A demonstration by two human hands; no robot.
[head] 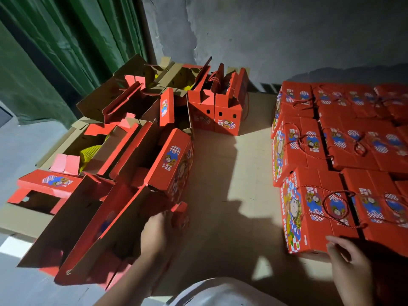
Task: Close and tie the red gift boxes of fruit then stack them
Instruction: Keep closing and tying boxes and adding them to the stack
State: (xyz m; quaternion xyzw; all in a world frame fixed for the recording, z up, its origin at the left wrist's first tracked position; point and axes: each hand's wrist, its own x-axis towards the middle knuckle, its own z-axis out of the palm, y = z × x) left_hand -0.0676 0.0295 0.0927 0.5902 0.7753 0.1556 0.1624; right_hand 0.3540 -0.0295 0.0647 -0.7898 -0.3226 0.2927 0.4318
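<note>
Several open red gift boxes fill the left side, flaps up; yellow fruit netting (88, 152) shows in one. My left hand (154, 230) reaches to the nearest open box (123, 219) and touches its red end flap (180, 215); the fingers are partly hidden behind the flap. On the right stand several closed red boxes with tied cord handles. My right hand (350, 259) rests with relaxed fingers on the near corner of the closest closed box (309, 208). Two more open boxes (217, 107) stand at the back.
Flat cardboard (234, 164) covers the floor between the two groups. A green curtain (55, 51) hangs at the back left and a grey wall (287, 34) runs behind. A pale rounded object (220, 292) lies at the bottom centre.
</note>
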